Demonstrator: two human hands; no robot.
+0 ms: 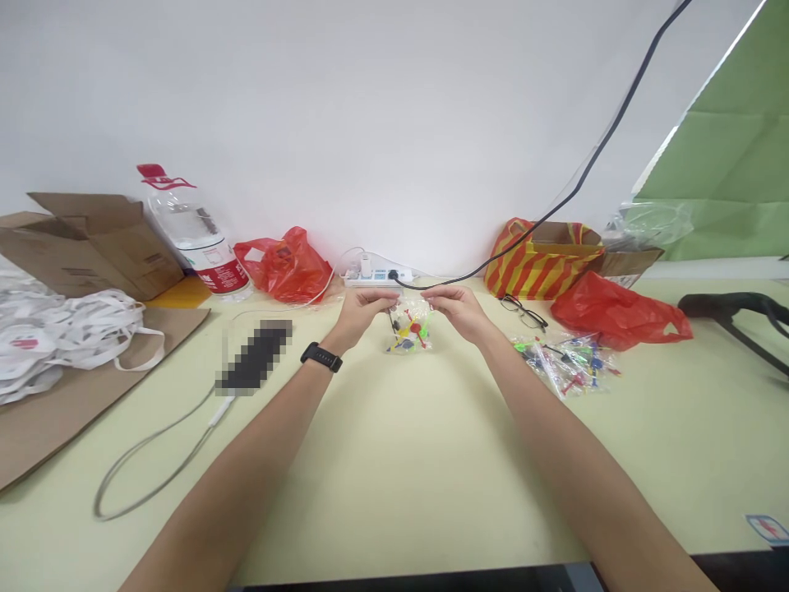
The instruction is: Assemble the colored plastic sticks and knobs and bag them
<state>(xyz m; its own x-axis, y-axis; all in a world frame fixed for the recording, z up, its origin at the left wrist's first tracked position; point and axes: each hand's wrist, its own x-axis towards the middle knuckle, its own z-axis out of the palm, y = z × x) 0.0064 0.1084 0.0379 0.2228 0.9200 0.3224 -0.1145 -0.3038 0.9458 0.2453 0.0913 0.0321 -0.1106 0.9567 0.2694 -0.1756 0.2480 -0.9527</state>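
Both my hands meet over the far middle of the pale yellow table [400, 460]. My left hand [361, 315], with a black watch on its wrist, pinches the top left of a small clear plastic bag [411, 326] holding several small colourful plastic pieces. My right hand [459, 312] pinches the bag's top right. The bag hangs between the two hands just above the table. A heap of similar clear packets with colourful pieces [567, 360] lies to the right of my right forearm.
A blurred dark device [254, 358] with a grey cable [160, 460] lies left. White masks [55, 333] rest on brown cardboard. Behind: a cardboard box [86, 242], water bottle [197, 238], red bags [287, 267], power strip [376, 275], striped bag [539, 259], glasses [523, 311].
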